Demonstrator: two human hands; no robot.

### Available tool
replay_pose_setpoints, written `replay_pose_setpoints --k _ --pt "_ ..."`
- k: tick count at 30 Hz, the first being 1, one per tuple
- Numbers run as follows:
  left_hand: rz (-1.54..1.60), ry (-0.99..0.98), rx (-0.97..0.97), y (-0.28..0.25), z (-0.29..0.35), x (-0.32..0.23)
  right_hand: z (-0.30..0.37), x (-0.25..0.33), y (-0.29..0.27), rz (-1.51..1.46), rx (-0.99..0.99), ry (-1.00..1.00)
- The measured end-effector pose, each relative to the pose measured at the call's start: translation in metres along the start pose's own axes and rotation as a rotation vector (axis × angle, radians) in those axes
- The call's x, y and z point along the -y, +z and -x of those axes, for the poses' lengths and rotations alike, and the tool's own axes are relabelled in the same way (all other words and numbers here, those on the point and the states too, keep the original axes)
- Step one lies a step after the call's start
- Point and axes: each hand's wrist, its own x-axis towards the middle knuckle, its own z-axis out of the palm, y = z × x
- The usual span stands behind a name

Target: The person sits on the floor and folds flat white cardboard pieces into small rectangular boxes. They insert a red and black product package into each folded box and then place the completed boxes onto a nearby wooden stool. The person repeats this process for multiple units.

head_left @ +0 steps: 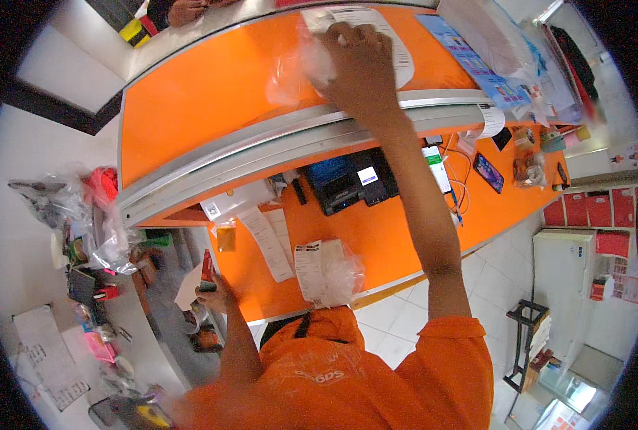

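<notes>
My right arm reaches across to the far, raised orange counter. There my right hand (358, 68), fingers curled, grips a clear plastic bag (287, 75). A printed paper slip (398, 50) lies under and beside that hand. Low on the left, my left hand (218, 295) is closed around a slim red and dark tool (206, 269), its exact kind too small to tell. Close to me on the lower orange desk (398, 236) rests another clear bag (344, 276) with a printed slip (309, 272) on it. Long paper receipts (265, 244) lie beside it.
A black printer (333, 190) sits under the raised counter's metal edge (262, 136). Right of it are phones (488, 173) and cables. Blue printed sheets (469, 61) and plastic bags cover the counter's right end. Another person's hand (188, 11) shows beyond the counter.
</notes>
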Motion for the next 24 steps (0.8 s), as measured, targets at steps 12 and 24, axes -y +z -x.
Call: replay_pose_setpoints --k 12,24 --pt "0.043 0.051 -0.132 0.028 -0.004 0.018 0.032 0.033 -0.015 0.057 -0.046 0.140" --pt "-0.028 0.153 -0.099 0.040 -0.014 0.051 0.044 0.037 -0.003 -0.067 -0.137 0.205"
